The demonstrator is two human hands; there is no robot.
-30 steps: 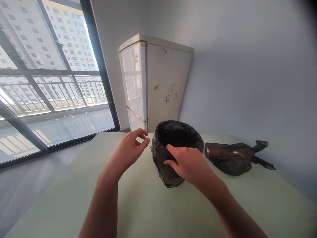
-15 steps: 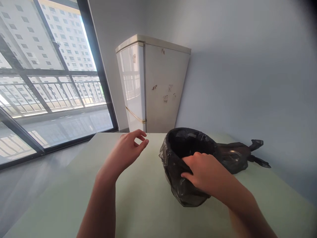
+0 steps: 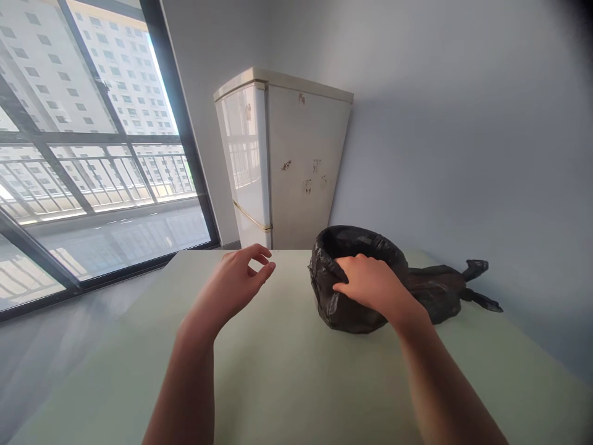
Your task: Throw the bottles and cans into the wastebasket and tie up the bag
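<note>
I see a wall, a window and a fridge, then the pale green surface. The black-lined bin is right of centre, partly hiding a black bag with 2 tied ends. Positioning the bin looks like the current step — my right hand clamps its near rim, my left hand hangs empty, digits apart — and next calls for steady setting.

Open at center, crowded at right.
Passable over pale tabletop between left hand and black-lined bin; blocked at near side by right hand, alongside by black bag, behind by refrigerator and wall.
</note>
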